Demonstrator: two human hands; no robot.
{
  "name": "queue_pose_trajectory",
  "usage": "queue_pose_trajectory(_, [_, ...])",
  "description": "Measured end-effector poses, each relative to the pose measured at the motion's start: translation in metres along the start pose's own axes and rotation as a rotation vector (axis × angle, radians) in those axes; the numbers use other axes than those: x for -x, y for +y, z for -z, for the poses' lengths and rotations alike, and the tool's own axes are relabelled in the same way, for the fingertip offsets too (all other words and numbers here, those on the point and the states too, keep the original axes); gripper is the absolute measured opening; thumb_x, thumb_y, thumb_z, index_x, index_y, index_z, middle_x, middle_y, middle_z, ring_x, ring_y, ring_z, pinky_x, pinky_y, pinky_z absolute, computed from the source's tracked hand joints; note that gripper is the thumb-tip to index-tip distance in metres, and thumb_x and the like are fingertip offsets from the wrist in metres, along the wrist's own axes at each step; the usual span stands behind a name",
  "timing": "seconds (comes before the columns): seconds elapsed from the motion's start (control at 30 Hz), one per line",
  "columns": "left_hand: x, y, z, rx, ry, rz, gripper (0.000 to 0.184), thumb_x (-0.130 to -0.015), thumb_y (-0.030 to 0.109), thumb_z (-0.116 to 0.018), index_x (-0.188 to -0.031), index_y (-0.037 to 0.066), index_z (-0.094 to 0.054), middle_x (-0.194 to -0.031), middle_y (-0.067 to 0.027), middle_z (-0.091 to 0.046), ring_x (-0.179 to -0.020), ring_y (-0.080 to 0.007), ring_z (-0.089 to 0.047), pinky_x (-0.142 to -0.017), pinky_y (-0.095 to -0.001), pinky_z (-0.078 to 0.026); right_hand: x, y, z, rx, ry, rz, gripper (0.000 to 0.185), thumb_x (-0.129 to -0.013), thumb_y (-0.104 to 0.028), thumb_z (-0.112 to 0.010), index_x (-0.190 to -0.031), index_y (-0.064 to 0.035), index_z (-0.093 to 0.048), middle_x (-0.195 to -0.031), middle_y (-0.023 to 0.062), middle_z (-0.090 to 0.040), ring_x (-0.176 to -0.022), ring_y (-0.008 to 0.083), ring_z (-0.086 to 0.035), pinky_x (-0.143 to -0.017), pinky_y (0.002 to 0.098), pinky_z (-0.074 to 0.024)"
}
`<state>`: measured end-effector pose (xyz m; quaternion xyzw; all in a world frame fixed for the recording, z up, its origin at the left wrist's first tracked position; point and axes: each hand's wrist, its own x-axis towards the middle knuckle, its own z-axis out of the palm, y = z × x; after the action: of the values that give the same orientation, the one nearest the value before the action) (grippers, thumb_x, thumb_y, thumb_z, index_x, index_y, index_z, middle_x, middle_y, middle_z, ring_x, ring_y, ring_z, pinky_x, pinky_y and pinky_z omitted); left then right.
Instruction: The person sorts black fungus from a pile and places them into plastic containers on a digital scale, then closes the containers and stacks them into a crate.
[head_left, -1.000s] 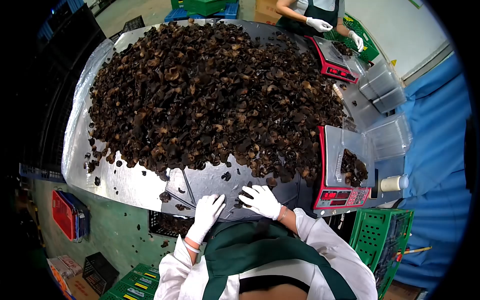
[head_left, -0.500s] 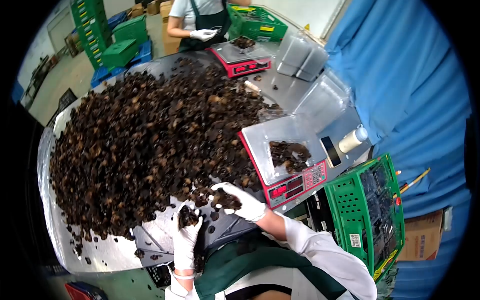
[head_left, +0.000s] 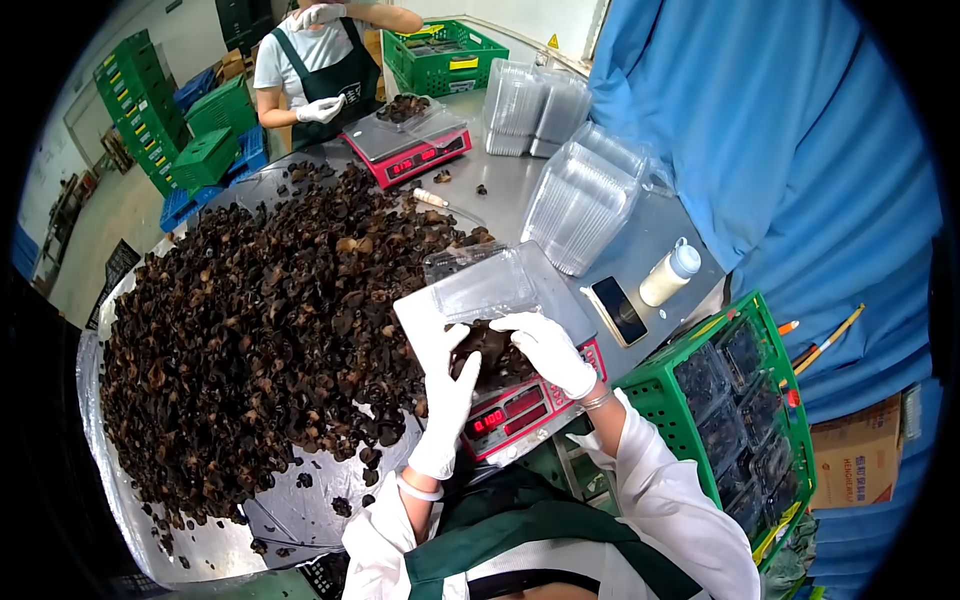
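Observation:
Dark brown wood ear mushrooms (head_left: 488,352) lie in the clear plastic box (head_left: 482,288) on the red-edged scale (head_left: 535,398). Both white-gloved hands are at that heap. My left hand (head_left: 448,388) reaches in from the left, thumb and fingers curved around the mushrooms. From the right, my right hand (head_left: 555,356) cups over their other side, its fingertips partly hidden. The scale's red display seems to read 0.100. A large pile of the same mushrooms (head_left: 260,340) spreads over the table to the left of the scale.
Stacked clear boxes (head_left: 582,200), a phone (head_left: 618,312) and a white bottle (head_left: 670,273) stand beyond the scale. At right is a green crate (head_left: 655,415) with filled boxes. Across the table, a co-worker (head_left: 318,75) stands by a second scale (head_left: 420,155).
Both hands have moved from the pile's near edge, each with mushrooms, up and right onto the scale. The view has shifted too.

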<state>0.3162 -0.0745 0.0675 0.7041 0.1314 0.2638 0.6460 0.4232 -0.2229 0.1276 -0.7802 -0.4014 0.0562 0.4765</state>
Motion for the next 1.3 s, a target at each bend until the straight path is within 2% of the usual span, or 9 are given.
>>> queue_pose_trajectory(0.27, [0.02, 0.03, 0.028, -0.116, 0.306, 0.082, 0.024, -0.095, 0.008, -0.05, -0.115, 0.0, -0.06, -0.116, -0.0107, -0.062, -0.107, -0.0187, -0.057, -0.095, -0.0304, -0.043, -0.005, 0.026, 0.058, -0.215, 0.316, -0.047, 0.023, -0.096, -0.011, -0.046, -0.097, -0.0006, -0.067, -0.096, 0.0095, -0.069, -0.09, 0.0162, -0.064, -0.079, 0.0277, -0.0489])
queue_pose_trajectory(0.43, [0.053, -0.002, 0.072, -0.164, 0.507, 0.137, 0.021, -0.097, 0.012, -0.05, -0.11, 0.002, -0.063, -0.105, -0.0047, -0.064, -0.093, -0.0115, -0.057, -0.084, -0.0246, -0.045, -0.021, 0.055, 0.052, -0.395, 0.302, -0.298, 0.031, -0.1, -0.026, -0.046, -0.117, -0.0039, -0.059, -0.11, 0.0054, -0.064, -0.102, 0.0148, -0.059, -0.088, 0.0297, -0.0453])
queue_pose_trajectory(0.6, [0.052, 0.013, 0.049, -0.499, 0.185, -0.168, 0.017, -0.076, 0.003, -0.072, -0.091, 0.004, -0.067, -0.098, -0.0095, -0.063, -0.093, -0.023, -0.059, -0.083, -0.0323, -0.048, -0.048, 0.098, 0.013, -0.389, 0.326, -0.397, 0.042, -0.095, -0.023, -0.057, -0.132, -0.0071, -0.049, -0.119, 0.0044, -0.059, -0.107, 0.0115, -0.055, -0.087, 0.0277, -0.0447])
queue_pose_trajectory(0.7, [0.034, 0.014, 0.025, -0.74, 0.124, -0.286, 0.017, -0.075, 0.005, -0.072, -0.092, 0.005, -0.066, -0.098, -0.0096, -0.06, -0.095, -0.0237, -0.056, -0.079, -0.0332, -0.048, -0.054, 0.1, 0.007, -0.523, 0.188, -0.561, 0.044, -0.093, -0.023, -0.058, -0.133, -0.0072, -0.048, -0.118, 0.004, -0.059, -0.105, 0.0122, -0.055, -0.087, 0.0276, -0.0445])
queue_pose_trajectory(0.9, [0.031, -0.002, 0.032, -0.22, 0.163, 0.095, 0.014, -0.081, 0.0, -0.067, -0.093, 0.002, -0.06, -0.09, -0.0053, -0.057, -0.073, -0.0113, -0.055, -0.065, -0.0245, -0.046, -0.013, 0.04, 0.03, -0.742, 0.358, -0.235, 0.025, -0.098, -0.019, -0.046, -0.115, -0.006, -0.059, -0.105, 0.0026, -0.061, -0.096, 0.0133, -0.058, -0.088, 0.0295, -0.044])
queue_pose_trajectory(1.03, [0.045, -0.01, 0.049, 0.097, 0.07, 0.342, 0.017, -0.095, 0.012, -0.056, -0.107, 0.001, -0.056, -0.091, -0.0085, -0.065, -0.072, -0.0108, -0.059, -0.068, -0.0244, -0.049, 0.04, 0.016, 0.033, 0.139, 0.295, -0.116, 0.017, -0.088, -0.013, -0.063, -0.099, -0.0008, -0.061, -0.098, 0.0112, -0.061, -0.09, 0.0189, -0.06, -0.079, 0.0307, -0.0474])
queue_pose_trajectory(1.1, [0.041, 0.003, 0.048, 0.2, -0.011, 0.483, 0.02, -0.096, 0.017, -0.055, -0.109, 0.002, -0.054, -0.091, -0.0082, -0.064, -0.073, -0.0122, -0.061, -0.068, -0.0244, -0.05, 0.057, 0.026, 0.029, 0.208, 0.355, -0.066, 0.02, -0.086, -0.016, -0.066, -0.098, -0.0005, -0.061, -0.088, 0.0122, -0.063, -0.082, 0.0196, -0.063, -0.074, 0.0314, -0.05])
queue_pose_trajectory(1.17, [0.04, 0.014, 0.043, 0.373, -0.125, 0.645, 0.024, -0.096, 0.021, -0.055, -0.112, 0.004, -0.048, -0.091, -0.0088, -0.063, -0.072, -0.0152, -0.064, -0.068, -0.0253, -0.053, 0.072, 0.036, 0.033, -0.028, 0.079, -0.451, 0.021, -0.088, -0.017, -0.065, -0.1, 0.0, -0.061, -0.079, 0.0092, -0.064, -0.073, 0.0173, -0.064, -0.067, 0.0297, -0.0516])
queue_pose_trajectory(1.3, [0.038, -0.002, 0.04, 0.469, -0.195, 0.667, 0.018, -0.092, 0.013, -0.056, -0.107, 0.005, -0.048, -0.088, -0.008, -0.062, -0.072, -0.015, -0.063, -0.066, -0.0261, -0.052, 0.082, 0.058, 0.022, -0.658, 0.02, -0.6, 0.016, -0.097, -0.016, -0.051, -0.095, -0.0023, -0.059, -0.076, 0.0036, -0.062, -0.061, 0.009, -0.059, -0.056, 0.0225, -0.0469])
